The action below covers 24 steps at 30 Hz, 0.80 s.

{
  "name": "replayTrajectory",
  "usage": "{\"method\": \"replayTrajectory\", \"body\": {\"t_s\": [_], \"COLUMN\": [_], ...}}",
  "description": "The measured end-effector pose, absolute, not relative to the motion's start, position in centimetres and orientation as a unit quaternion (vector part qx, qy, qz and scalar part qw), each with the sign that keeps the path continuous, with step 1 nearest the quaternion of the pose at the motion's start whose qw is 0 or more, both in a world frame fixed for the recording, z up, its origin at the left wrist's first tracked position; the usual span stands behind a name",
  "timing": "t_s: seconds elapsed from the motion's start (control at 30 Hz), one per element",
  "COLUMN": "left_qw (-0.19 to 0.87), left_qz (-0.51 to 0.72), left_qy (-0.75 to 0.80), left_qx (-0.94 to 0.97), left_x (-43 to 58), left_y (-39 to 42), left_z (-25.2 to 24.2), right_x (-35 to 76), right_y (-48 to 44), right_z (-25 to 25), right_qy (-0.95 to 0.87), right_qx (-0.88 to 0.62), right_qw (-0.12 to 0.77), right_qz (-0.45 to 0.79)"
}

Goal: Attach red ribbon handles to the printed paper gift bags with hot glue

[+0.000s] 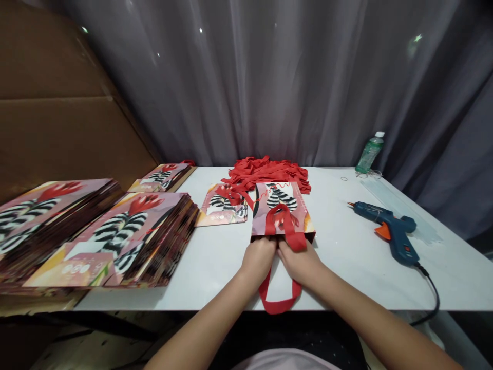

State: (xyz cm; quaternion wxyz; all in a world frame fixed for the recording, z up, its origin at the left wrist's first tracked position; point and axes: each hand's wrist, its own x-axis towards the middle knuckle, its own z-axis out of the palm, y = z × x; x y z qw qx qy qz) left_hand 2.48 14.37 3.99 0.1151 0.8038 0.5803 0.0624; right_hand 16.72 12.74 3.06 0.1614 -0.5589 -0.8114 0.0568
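A flat paper gift bag (280, 208) with a red flower and zebra-stripe print lies on the white table (346, 257) in front of me. Both hands meet at its near edge. My left hand (259, 258) is closed on the bag's near edge at the left. My right hand (299, 261) is closed on the same edge beside it, over a red ribbon handle (278, 298) that loops toward me past the table's front edge. A second red handle (285, 222) lies on the bag's face.
A pile of red ribbons (265, 172) lies behind the bag. Stacks of printed flat bags (131, 236) fill the left side, a single one (222, 205) lies nearer the middle. A blue glue gun (391, 231) with its cord rests at the right, a green bottle (368, 152) stands behind it.
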Motion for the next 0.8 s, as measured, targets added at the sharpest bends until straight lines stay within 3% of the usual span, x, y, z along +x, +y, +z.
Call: {"method": "replayTrajectory", "body": {"t_s": [0.43,0.8], "left_qw": [0.031,0.01], "left_qz": [-0.076,-0.068], "left_qy": [0.557,0.537], "left_qx": [0.826,0.841], "left_x": [3.3,4.0], "left_y": [12.6,12.7], "left_z": [5.6,6.4], "right_x": [18.3,17.6], "right_y": [12.1,12.4], "right_z": [4.6,6.2], "right_qy": [-0.807,-0.796], "right_qx": [-0.587,-0.602], "right_qw": [0.058,0.041], "right_qz": [0.039,0.034]}}
